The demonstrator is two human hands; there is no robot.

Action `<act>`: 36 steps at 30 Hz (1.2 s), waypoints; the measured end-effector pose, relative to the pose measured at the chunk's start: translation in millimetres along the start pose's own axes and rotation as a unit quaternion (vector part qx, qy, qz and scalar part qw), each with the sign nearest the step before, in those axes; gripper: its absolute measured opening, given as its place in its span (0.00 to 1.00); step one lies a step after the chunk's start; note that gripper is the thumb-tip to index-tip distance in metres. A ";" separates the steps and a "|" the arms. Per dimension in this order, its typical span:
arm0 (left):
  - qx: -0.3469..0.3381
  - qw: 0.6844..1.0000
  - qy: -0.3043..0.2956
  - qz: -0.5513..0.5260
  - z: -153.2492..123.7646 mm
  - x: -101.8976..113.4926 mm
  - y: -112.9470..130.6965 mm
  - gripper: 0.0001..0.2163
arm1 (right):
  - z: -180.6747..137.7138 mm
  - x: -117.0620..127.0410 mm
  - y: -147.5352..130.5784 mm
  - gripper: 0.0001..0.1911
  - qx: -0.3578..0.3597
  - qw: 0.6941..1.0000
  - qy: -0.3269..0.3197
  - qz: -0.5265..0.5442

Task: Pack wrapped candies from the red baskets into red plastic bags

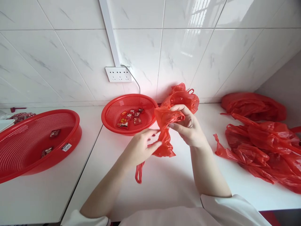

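Observation:
A crumpled red plastic bag [164,138] hangs between my two hands over the white table. My right hand [188,127] pinches its upper part between thumb and fingers. On the bag's left side, my left hand [143,144] has its fingers and thumb closed around the plastic. One looped handle of the bag dangles below my left hand. Just beyond my left hand sits a round red basket [109,124] with several small wrapped packets [137,121] in it. Behind my right hand, another red plastic bag [185,97] stands against the wall.
A larger red basket [72,125] holding a few packets stands at the left. Several loose red bags [258,147] are heaped on the right, with a rolled red bundle [254,105] behind them. A power strip [118,74] is fixed to the tiled wall, its cable running down behind the basket.

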State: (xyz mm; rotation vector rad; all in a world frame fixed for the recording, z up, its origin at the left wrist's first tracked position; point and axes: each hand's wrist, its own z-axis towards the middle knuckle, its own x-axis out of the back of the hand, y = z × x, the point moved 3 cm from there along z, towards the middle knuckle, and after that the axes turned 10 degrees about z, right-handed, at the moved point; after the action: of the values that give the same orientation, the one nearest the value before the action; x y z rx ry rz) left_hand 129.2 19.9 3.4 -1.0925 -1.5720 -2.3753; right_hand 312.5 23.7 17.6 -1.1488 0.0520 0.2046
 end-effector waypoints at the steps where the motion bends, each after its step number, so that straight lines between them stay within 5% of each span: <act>1: 0.023 0.999 -0.021 -0.011 3.3 -4.3 -6.3 0.09 | -0.3 -3.0 1.3 0.22 -0.001 1.000 0.001 -0.001; 3: 0.053 0.998 -0.028 -0.034 8.3 -5.8 -16.3 0.09 | -0.8 -7.1 4.8 0.25 0.002 1.000 0.006 -0.017; 7: 0.062 0.994 0.056 -0.071 12.2 6.5 -20.3 0.08 | -0.4 -13.8 16.6 0.31 -0.003 0.994 -0.025 -0.103; 12: 0.096 0.975 0.119 -0.160 12.2 23.3 -21.4 0.09 | 1.8 -10.1 24.6 0.21 0.005 0.988 -0.066 -0.140; 18: 0.117 0.912 0.259 -0.296 13.5 63.2 -51.6 0.08 | 4.7 30.9 19.6 0.24 -0.033 0.947 0.036 -0.319; 21: 0.109 0.911 0.281 -0.280 13.3 80.1 -63.1 0.09 | 4.4 51.7 14.9 0.22 -0.051 0.912 0.091 -0.396; 24: 0.111 0.914 0.303 -0.248 11.2 88.1 -63.8 0.11 | 2.9 61.4 9.0 0.19 -0.057 0.915 0.095 -0.388; 29: 0.131 0.949 0.240 -0.155 12.2 75.5 -50.1 0.11 | 1.3 54.0 0.1 0.04 -0.014 0.930 0.064 -0.360; 34: 0.107 0.982 0.134 -0.082 18.0 47.8 -43.6 0.13 | 4.0 36.9 7.9 0.07 -0.028 0.961 0.033 -0.273; 36: 0.080 0.985 0.151 -0.020 18.2 41.6 -40.6 0.12 | 5.3 33.6 11.3 0.10 -0.044 0.968 0.054 -0.239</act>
State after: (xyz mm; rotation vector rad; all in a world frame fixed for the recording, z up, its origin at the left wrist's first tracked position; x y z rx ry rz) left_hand 89.9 66.4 1.2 -0.6385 -1.6509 -2.2584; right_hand 342.9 37.5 4.6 -1.2262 -0.1397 -0.2876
